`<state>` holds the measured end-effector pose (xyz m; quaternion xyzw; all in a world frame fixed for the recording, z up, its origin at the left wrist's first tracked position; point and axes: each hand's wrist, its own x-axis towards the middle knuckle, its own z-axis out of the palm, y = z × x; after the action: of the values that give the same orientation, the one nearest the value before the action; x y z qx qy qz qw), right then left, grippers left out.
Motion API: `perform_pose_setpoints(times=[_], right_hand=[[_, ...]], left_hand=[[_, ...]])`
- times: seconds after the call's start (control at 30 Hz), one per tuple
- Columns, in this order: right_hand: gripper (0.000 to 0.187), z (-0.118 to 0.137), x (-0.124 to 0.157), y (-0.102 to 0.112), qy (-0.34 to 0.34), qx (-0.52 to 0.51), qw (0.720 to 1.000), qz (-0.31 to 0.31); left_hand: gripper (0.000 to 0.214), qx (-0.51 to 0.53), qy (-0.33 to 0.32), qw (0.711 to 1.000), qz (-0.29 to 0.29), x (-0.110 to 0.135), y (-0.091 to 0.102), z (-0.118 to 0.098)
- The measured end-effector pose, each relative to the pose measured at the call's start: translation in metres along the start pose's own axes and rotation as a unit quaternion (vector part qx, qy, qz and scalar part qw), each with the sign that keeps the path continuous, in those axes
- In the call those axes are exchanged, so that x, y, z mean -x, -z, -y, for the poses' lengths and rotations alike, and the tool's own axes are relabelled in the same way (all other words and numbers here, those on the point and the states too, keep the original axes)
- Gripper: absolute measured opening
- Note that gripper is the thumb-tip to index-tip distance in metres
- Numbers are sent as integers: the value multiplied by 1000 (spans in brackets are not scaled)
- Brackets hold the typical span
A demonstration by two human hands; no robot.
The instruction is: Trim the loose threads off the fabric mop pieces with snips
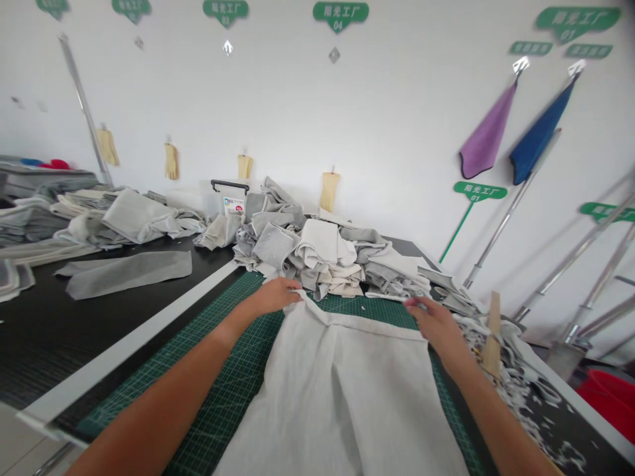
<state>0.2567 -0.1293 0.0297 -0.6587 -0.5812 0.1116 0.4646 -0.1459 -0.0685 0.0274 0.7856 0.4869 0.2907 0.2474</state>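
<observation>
A large pale grey cloth point(337, 396) lies flat on a green cutting mat point(223, 377), with a folded band along its far edge. My left hand point(272, 296) grips the cloth's far left corner. My right hand point(431, 324) holds the far right corner, its fingers pinched on the edge. Both forearms reach in from the bottom of the view, on either side of the cloth. Just beyond the hands, a heap of grey and cream fabric pieces point(317, 258) rises from the back of the mat.
The black table point(40, 330) holds stacked fabric point(30, 221) and a grey cloth strip point(126, 273) at left. A white straightedge point(129, 337) runs beside the mat. White scraps point(520, 377) lie at right, near a red bucket point(610, 403). Mops lean against the wall.
</observation>
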Motion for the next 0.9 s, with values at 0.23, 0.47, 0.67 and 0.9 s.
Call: perform_pose_setpoints(times=[0.23,0.47,0.67,0.9], right_hand=[[30,94,54,-107,81,-83,966,230],[31,73,59,-139,97,-132,969,183],[29,51,57,-145,3,-257,944,208],[34,40,47,-152,-139,-399,889,175]], left_hand=[[21,-3,-86,996,-28,9,-36,-30],[23,31,-86,996,-9,11,-46,-25],[24,-35,-53,997,-38,5,-47,-8],[32,155,14,988,-17,-7,-45,18]])
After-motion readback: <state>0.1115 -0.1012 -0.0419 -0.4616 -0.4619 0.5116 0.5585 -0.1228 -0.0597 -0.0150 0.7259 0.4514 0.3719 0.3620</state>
